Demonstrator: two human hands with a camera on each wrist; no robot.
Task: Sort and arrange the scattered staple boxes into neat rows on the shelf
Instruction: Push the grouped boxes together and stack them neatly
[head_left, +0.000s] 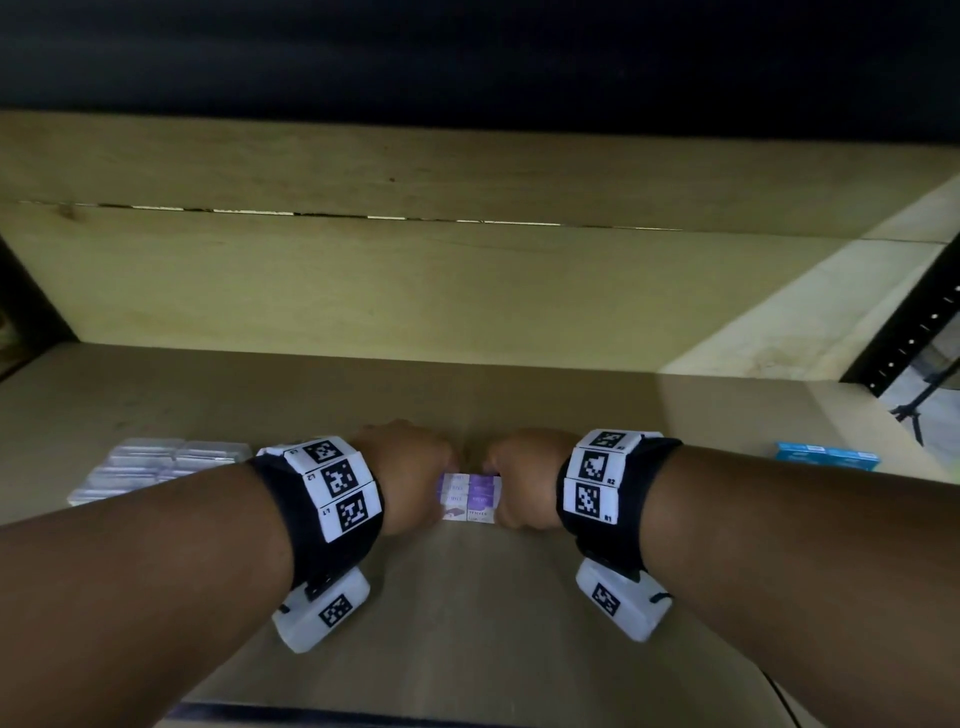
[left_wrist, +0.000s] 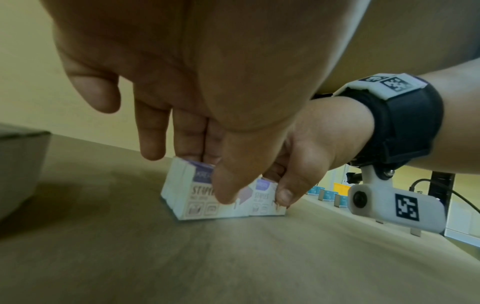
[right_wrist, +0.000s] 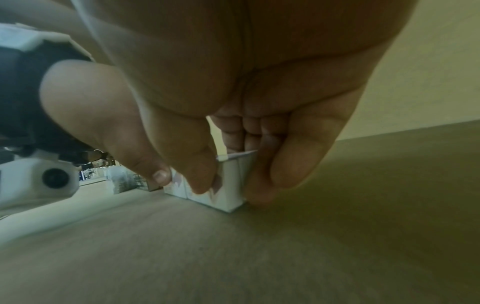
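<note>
The two hands cover most of the purple and white staple boxes (head_left: 471, 497), so only a small strip shows between them in the head view. How many boxes stand there is hard to tell. The small print on the boxes is too blurry to read. The fingers (head_left: 485, 464) are tucked out of sight behind the knuckles. The blue boxes (head_left: 827, 455) sit far off, and their labels are too small to read. The clear packs (head_left: 156, 462) are partly hidden by the left arm.
</note>
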